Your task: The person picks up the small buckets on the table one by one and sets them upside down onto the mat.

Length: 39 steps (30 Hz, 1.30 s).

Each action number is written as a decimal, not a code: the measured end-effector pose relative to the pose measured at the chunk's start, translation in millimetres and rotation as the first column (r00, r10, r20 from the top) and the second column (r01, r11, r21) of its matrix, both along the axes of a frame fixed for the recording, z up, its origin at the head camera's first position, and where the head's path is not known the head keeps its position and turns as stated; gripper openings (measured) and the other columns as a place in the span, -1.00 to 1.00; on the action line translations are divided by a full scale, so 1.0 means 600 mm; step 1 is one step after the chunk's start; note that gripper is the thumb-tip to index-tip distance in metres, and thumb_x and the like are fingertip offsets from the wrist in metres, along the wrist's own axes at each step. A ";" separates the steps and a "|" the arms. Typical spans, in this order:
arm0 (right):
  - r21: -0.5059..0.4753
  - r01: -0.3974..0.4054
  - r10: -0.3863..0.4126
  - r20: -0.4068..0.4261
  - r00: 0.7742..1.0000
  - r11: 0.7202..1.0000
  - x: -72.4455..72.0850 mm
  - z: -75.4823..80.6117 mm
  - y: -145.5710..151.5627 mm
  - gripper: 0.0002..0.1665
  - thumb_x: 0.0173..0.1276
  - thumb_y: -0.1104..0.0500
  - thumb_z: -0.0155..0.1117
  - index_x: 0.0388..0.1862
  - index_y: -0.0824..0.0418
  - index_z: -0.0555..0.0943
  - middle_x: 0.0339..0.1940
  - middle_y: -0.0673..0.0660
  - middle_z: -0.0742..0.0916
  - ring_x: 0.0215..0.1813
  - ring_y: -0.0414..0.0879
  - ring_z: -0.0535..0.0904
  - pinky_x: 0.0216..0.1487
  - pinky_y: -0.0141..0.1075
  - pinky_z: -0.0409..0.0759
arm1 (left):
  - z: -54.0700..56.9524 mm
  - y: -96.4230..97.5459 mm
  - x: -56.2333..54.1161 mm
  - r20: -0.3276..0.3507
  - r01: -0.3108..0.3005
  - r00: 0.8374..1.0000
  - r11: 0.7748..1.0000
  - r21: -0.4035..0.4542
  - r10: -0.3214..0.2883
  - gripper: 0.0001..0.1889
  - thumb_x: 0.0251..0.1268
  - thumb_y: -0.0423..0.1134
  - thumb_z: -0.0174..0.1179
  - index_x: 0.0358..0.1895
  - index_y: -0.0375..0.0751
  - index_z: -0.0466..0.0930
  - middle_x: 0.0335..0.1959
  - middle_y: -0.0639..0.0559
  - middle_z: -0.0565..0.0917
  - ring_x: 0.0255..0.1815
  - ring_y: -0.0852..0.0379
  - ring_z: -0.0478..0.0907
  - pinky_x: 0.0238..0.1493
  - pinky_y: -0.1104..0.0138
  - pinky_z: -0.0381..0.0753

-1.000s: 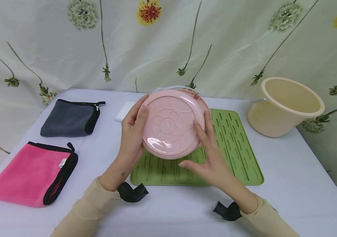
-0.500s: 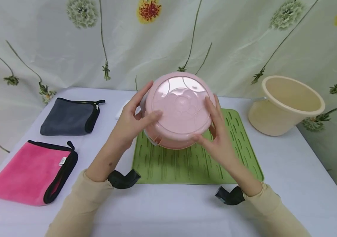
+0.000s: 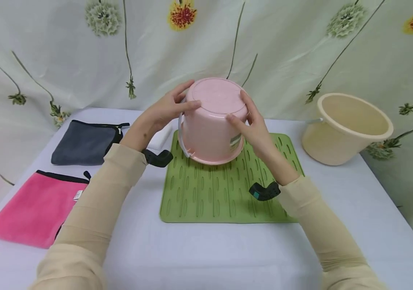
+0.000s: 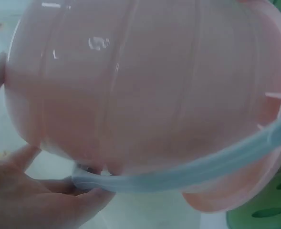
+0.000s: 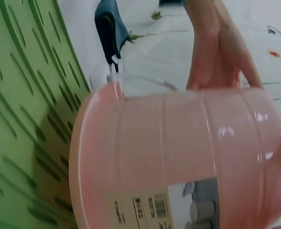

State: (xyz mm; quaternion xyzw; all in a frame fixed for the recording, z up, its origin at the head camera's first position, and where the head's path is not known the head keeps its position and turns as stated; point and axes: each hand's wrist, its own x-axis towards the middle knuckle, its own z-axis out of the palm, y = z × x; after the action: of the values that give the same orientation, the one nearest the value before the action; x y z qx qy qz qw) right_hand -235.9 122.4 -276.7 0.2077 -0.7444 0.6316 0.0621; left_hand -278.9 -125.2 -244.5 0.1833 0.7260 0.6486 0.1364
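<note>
A pink plastic bucket (image 3: 211, 133) is held upside down over the green ribbed mat (image 3: 199, 197), its base up and its rim low, close over the mat. My left hand (image 3: 170, 105) grips the base edge from the left, thumb on top. On the other side my right hand (image 3: 253, 123) grips the same edge, thumb toward me. The bucket's pale handle (image 4: 178, 179) hangs along its left side, by the left fingers in the left wrist view. A printed label (image 5: 164, 207) shows on the wall in the right wrist view.
A beige bucket (image 3: 337, 141) stands upright at the right. At the left lie a folded dark grey cloth (image 3: 83, 143) and a folded pink cloth (image 3: 36, 209), both black-edged. A white item (image 3: 160, 139) lies behind the left forearm. A flowered curtain (image 3: 206, 44) hangs behind.
Both hands have turned the pink bucket from base toward the camera to upside down, moving it away from me and lower over the mat. Both arms reach farther forward.
</note>
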 end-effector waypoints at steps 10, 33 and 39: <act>0.031 0.144 -0.147 0.092 0.985 0.989 0.012 -0.048 -0.036 -0.11 0.33 0.03 0.24 0.51 -0.07 0.01 0.52 0.04 -0.08 0.47 -0.13 -0.26 0.37 -0.15 -0.04 | -0.052 -0.006 -0.033 0.065 0.000 0.998 1.000 -0.013 0.000 -0.24 0.31 -0.22 0.11 0.50 -0.02 -0.10 0.41 -0.17 0.09 0.38 0.00 0.07 0.31 0.11 0.10; 0.119 0.229 -0.240 0.093 0.966 0.966 0.013 -0.048 -0.058 -0.08 0.28 -0.10 0.25 0.51 -0.17 0.00 0.52 0.11 -0.14 0.47 0.10 -0.21 0.33 0.10 -0.15 | -0.085 -0.054 0.035 -0.188 -0.164 0.974 0.960 -0.226 0.122 -0.35 0.41 0.10 -0.07 0.48 0.02 0.02 0.48 0.04 -0.04 0.45 0.09 -0.24 0.33 -0.07 -0.20; 0.093 0.268 -0.277 0.111 0.954 0.959 0.015 -0.043 -0.069 -0.10 0.29 -0.08 0.25 0.50 -0.16 0.03 0.52 0.11 -0.12 0.47 0.08 -0.20 0.34 0.08 -0.15 | -0.124 -0.075 0.101 -0.135 -0.180 0.980 0.947 -0.267 0.148 -0.36 0.42 0.12 -0.11 0.49 0.10 -0.02 0.49 0.06 -0.10 0.46 0.01 -0.30 0.30 -0.15 -0.21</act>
State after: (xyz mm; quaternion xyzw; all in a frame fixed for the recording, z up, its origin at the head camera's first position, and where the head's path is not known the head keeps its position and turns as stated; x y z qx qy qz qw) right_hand -227.1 81.2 -302.7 0.0660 -0.7922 0.5993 0.0946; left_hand -218.2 -170.3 -319.0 0.1378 0.8292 0.5378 0.0649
